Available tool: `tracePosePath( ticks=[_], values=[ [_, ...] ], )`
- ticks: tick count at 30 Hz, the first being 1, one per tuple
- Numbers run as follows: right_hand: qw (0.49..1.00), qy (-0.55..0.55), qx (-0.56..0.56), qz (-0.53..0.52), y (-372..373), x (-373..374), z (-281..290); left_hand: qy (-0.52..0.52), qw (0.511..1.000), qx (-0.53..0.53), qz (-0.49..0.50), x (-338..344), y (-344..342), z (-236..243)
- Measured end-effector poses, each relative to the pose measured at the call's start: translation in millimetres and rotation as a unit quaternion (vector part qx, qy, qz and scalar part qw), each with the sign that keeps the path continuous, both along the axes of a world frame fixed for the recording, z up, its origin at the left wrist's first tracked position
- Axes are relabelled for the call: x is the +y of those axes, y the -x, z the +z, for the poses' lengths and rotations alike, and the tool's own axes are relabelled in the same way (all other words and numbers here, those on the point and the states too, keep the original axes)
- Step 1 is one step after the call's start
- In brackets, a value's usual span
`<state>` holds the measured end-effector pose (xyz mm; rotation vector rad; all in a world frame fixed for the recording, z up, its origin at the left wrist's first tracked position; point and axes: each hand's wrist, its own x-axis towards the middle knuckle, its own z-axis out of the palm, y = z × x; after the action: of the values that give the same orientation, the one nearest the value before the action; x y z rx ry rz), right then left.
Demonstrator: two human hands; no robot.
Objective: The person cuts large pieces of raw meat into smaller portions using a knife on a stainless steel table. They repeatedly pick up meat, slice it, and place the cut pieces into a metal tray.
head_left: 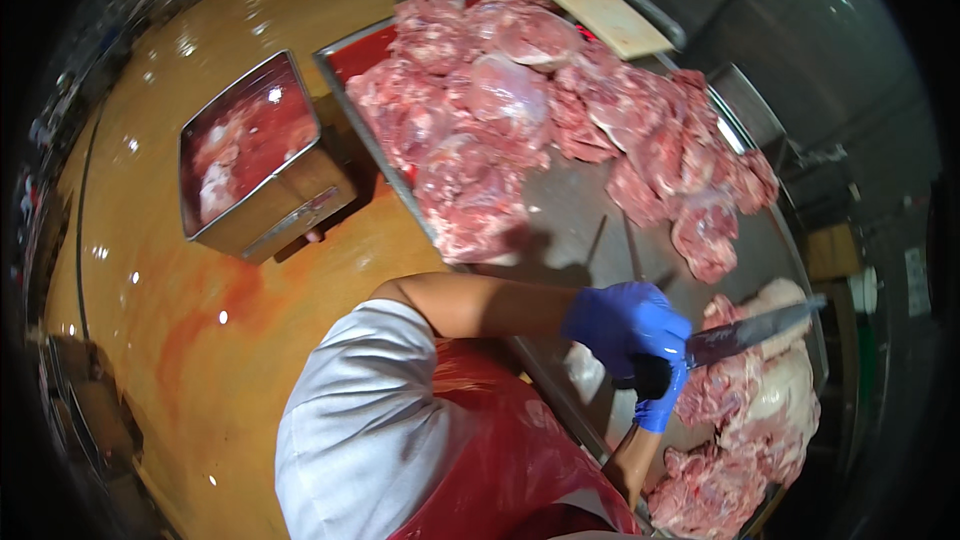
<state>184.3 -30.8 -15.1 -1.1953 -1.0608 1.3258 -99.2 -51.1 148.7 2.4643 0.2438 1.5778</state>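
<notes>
My two blue-gloved hands are close together over the right part of the metal table. My left hand (622, 325) reaches across from the left, its fingers curled closed; what they hold is hidden. Just below it, my right hand (664, 402) wraps round a black handle. From between the hands a long knife (745, 336) points right, its blade above a large cut of raw meat (775, 410) with pale fat or skin. More meat (705, 485) lies at the near end, beside my right forearm.
A big heap of raw meat (490, 90) covers the table's (575, 205) far left, with more pieces (705, 230) along its far right. A pale cutting board (612, 20) rests at the back. On the wet floor (130, 270) stands a metal bin (270, 210) holding reddish liquid and meat.
</notes>
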Motion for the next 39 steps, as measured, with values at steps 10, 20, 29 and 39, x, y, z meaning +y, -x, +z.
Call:
tracePosePath(
  ticks=[10,20,29,39],
  values=[
    [0.936,0.116,-0.312,0.114,-38,-50,30,0.001,0.989,-0.03,-0.147,-13,-75,-3],
    [0.929,-0.154,-0.265,0.207,5,-39,193,-0.065,0.974,0.044,-0.212,-32,-83,42],
    [0.926,-0.189,-0.273,0.179,30,-46,214,-0.097,0.973,0.02,-0.211,-35,-75,54],
    [0.862,0.219,-0.448,0.088,-114,-108,12,-0.076,0.982,0.017,-0.17,-14,-45,71]
  ],
)
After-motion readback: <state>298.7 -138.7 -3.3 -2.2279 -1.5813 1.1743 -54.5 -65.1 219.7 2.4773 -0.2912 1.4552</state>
